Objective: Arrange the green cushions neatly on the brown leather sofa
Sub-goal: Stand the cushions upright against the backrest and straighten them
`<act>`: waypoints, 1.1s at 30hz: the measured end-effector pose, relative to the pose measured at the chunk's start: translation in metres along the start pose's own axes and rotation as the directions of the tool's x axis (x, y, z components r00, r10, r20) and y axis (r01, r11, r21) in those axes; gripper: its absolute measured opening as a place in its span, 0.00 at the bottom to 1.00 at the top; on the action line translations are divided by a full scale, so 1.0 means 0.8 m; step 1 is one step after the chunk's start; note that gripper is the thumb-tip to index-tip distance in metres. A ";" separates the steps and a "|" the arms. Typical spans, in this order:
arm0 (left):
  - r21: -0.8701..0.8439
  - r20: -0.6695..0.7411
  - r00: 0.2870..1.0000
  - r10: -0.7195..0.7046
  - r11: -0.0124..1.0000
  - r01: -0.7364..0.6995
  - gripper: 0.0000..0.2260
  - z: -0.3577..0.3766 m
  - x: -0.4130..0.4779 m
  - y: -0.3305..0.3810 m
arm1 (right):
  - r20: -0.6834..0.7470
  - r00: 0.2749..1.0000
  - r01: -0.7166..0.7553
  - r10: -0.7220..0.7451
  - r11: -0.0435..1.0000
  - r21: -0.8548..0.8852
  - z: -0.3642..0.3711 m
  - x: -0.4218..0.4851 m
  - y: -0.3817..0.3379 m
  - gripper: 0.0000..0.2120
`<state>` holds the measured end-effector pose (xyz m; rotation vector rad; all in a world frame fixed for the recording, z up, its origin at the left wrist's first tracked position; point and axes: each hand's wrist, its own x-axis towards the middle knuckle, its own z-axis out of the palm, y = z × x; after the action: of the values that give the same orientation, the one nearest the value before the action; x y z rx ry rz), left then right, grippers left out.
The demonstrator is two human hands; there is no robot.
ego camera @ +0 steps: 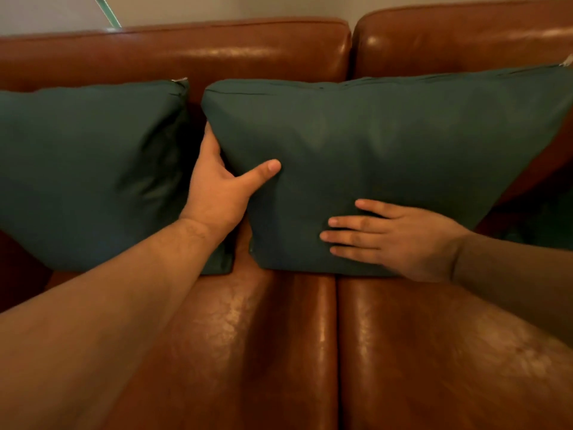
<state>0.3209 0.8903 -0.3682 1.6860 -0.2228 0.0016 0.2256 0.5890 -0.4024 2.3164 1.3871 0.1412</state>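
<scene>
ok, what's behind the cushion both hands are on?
Sofa backrest shows above the right cushion, covered lower down. Left hand grips its edge, fingers hidden behind; right hand lies flat on front.

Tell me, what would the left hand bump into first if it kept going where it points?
Probably the sofa backrest. The left hand, gripping the right cushion by its edge, points into the gap beside the left cushion; depth is unclear.

plain dark green cushions [387, 144], glossy brown leather sofa [248, 48]
</scene>
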 end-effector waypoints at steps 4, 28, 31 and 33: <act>0.027 -0.007 1.000 -0.013 1.000 0.014 0.41 -0.006 0.001 0.003 | -0.012 1.000 -0.018 0.019 0.997 0.072 0.012 0.009 -0.023 0.30; 0.205 -0.223 0.942 -0.249 0.933 0.296 0.08 -0.161 -0.101 0.015 | 0.348 0.646 -0.674 0.680 0.292 0.679 -0.152 0.198 -0.091 0.30; 0.208 -0.328 0.919 -0.220 0.932 0.297 0.07 -0.213 -0.109 0.024 | 0.327 0.672 -0.606 0.665 0.239 0.759 -0.171 0.237 -0.099 0.31; 0.224 -0.404 0.897 -0.179 0.931 0.287 0.07 -0.250 -0.106 0.027 | 0.339 0.676 -0.586 0.655 0.199 0.785 -0.178 0.269 -0.100 0.32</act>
<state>0.2602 1.0969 -0.3325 1.9459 0.2891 0.1845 0.2232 0.8507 -0.3361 3.6774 0.3265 -0.3452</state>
